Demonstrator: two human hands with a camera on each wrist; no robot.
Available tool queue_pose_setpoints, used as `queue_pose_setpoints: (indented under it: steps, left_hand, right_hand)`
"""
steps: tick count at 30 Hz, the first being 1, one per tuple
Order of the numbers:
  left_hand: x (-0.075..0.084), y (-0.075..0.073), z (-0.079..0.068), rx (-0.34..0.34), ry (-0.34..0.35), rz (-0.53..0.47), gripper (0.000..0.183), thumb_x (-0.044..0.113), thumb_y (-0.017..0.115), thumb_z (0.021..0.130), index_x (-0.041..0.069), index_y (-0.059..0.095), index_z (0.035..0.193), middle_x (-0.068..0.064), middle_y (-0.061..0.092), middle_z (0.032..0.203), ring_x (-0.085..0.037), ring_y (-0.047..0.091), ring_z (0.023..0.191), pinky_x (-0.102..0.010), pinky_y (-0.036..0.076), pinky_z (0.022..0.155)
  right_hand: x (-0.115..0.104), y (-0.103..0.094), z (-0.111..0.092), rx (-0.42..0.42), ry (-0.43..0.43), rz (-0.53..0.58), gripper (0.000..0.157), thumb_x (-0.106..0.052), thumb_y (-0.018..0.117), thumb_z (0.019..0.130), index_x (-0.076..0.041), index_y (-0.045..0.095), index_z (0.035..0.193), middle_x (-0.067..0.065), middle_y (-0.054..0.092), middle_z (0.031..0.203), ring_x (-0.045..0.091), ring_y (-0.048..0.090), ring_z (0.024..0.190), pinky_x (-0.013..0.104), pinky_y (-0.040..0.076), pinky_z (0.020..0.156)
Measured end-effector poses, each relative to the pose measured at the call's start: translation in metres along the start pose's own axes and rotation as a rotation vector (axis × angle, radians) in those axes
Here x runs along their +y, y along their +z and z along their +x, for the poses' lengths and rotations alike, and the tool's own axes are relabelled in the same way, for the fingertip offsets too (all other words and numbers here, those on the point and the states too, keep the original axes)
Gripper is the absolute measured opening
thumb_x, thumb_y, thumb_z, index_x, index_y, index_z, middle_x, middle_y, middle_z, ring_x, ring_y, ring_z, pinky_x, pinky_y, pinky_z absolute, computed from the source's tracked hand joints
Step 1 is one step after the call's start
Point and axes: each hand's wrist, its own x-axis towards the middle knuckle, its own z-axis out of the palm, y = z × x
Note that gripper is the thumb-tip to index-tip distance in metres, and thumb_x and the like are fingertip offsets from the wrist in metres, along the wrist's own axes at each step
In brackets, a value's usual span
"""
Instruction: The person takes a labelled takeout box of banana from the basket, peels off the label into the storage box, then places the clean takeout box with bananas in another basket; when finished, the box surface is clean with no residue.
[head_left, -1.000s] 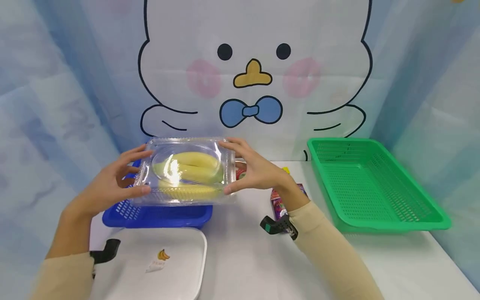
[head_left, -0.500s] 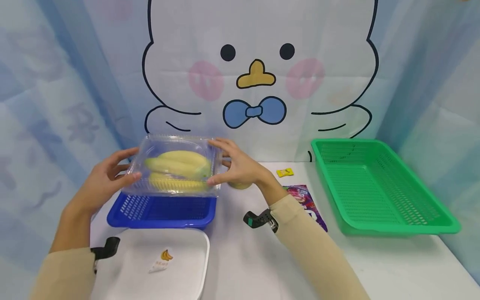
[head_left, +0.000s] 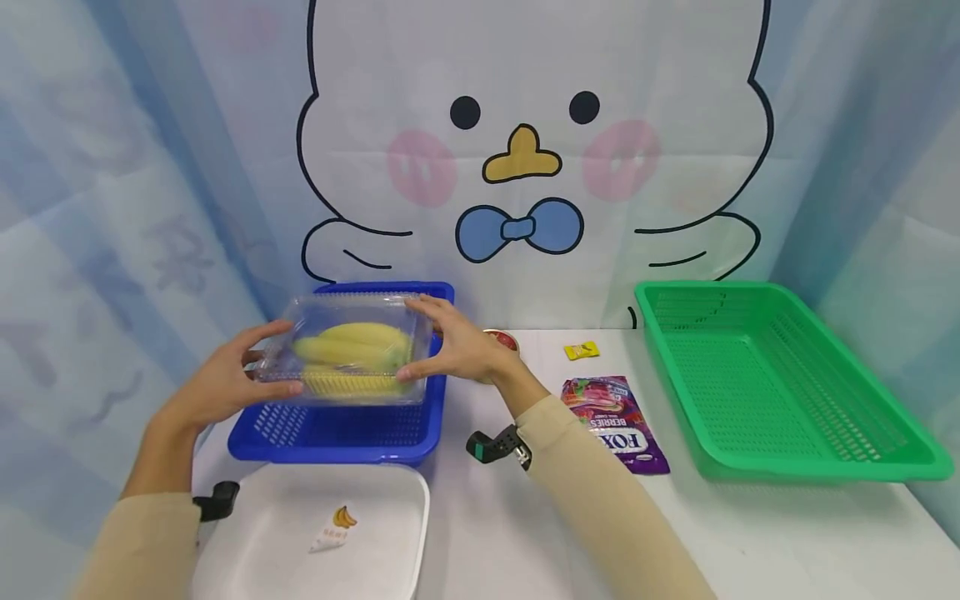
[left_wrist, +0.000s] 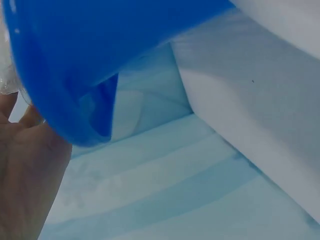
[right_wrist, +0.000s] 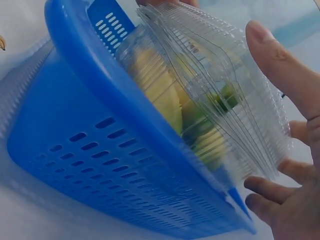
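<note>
A clear plastic clamshell box (head_left: pixel 318 310) with several yellow bananas (head_left: pixel 367 337) inside is held between both hands. It tilts over the blue basket (head_left: pixel 337 454), and the right wrist view shows its lower part dipping behind the basket rim (right_wrist: pixel 125 95). My left hand (head_left: pixel 213 383) grips the box's left side, thumb in front and fingers behind. On the other side my right hand (head_left: pixel 465 346) grips the right edge with the thumb low and the fingers up. The left wrist view shows mostly the basket's outside, with the left hand (left_wrist: pixel 30 170) beside it.
In front of the basket lies a white tray (head_left: pixel 262 542) with a banana sticker. A round red-topped tin (head_left: pixel 504 339) is partly hidden behind the right hand. Right of it lie a small yellow sweet packet (head_left: pixel 581 350), a purple FOX'S candy bag (head_left: pixel 618 429) and a green basket (head_left: pixel 675 400).
Both hands have brought the banana box left, then down toward the blue basket. The sweet packet, candy bag and tin have come into fuller view as the right arm moved left.
</note>
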Motion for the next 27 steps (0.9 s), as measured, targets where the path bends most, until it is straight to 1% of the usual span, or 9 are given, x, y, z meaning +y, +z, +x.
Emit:
queue_pose_setpoints:
  steps: [3,5,8,11,13,16,23,27]
  left_hand:
    - [-0.001,0.001,0.004,-0.002,-0.009,0.04,0.1,0.043,0.083,0.086,0.015,0.026,0.164,-0.029,0.016,0.167,-0.064,0.029,0.139,-0.078,0.035,0.103]
    - [-0.002,0.002,0.006,-0.005,-0.013,0.054,0.1,0.045,0.082,0.087,0.015,0.026,0.164,-0.03,0.017,0.166,-0.065,0.03,0.139,-0.077,0.035,0.104]
    - [-0.005,0.004,0.006,-0.006,-0.004,0.054,0.098,0.044,0.081,0.088,0.013,0.026,0.164,-0.032,0.019,0.165,-0.065,0.034,0.138,-0.075,0.038,0.103]
    - [-0.009,0.007,0.003,0.002,0.001,0.043,0.097,0.042,0.081,0.089,0.012,0.026,0.164,-0.032,0.022,0.164,-0.062,0.037,0.138,-0.074,0.041,0.102]
    - [-0.01,0.01,0.003,0.007,0.003,0.036,0.097,0.042,0.08,0.089,0.011,0.026,0.163,-0.032,0.023,0.164,-0.061,0.038,0.138,-0.073,0.041,0.103]
    - [-0.011,0.012,0.004,0.013,0.002,0.035,0.097,0.043,0.08,0.09,0.01,0.027,0.163,-0.03,0.025,0.164,-0.06,0.038,0.138,-0.072,0.04,0.104]
    - [-0.012,0.014,0.004,0.029,0.008,0.065,0.096,0.044,0.079,0.09,0.01,0.027,0.163,-0.03,0.028,0.163,-0.058,0.04,0.138,-0.073,0.039,0.105]
    - [-0.014,0.015,0.005,0.042,0.021,0.091,0.095,0.045,0.078,0.091,0.007,0.028,0.162,-0.029,0.028,0.163,-0.057,0.036,0.141,-0.071,0.036,0.109]
  right_hand:
    - [0.003,0.002,0.002,0.025,0.032,0.018,0.108,-0.038,0.091,0.077,-0.028,0.028,0.163,0.0,0.016,0.171,0.034,0.031,0.151,0.054,0.037,0.118]
    - [0.004,0.002,0.003,0.038,0.05,0.027,0.106,-0.038,0.091,0.077,-0.028,0.029,0.163,-0.001,0.02,0.17,0.033,0.032,0.151,0.054,0.037,0.117]
    - [0.007,0.004,0.004,0.037,0.058,0.021,0.105,-0.039,0.091,0.078,-0.028,0.03,0.163,-0.001,0.021,0.17,0.032,0.032,0.151,0.054,0.036,0.118]
    - [0.011,0.007,0.005,0.026,0.068,-0.014,0.106,-0.043,0.09,0.077,-0.029,0.029,0.163,-0.001,0.019,0.171,0.029,0.027,0.154,0.055,0.031,0.121]
    - [0.014,0.009,0.005,0.023,0.078,-0.044,0.107,-0.045,0.09,0.077,-0.03,0.028,0.163,-0.002,0.018,0.172,0.027,0.021,0.157,0.056,0.027,0.122]
    - [0.019,0.011,0.005,0.023,0.081,-0.071,0.107,-0.046,0.089,0.078,-0.029,0.028,0.164,-0.001,0.015,0.173,0.026,0.013,0.159,0.058,0.022,0.123]
    - [0.026,0.015,0.004,0.014,0.064,-0.07,0.105,-0.048,0.084,0.083,-0.032,0.021,0.165,-0.001,0.004,0.174,0.024,0.005,0.16,0.059,0.019,0.124]
    - [0.029,0.017,0.005,0.016,0.029,-0.063,0.105,-0.051,0.08,0.086,-0.03,0.016,0.166,0.002,0.0,0.174,0.02,0.001,0.159,0.057,0.017,0.124]
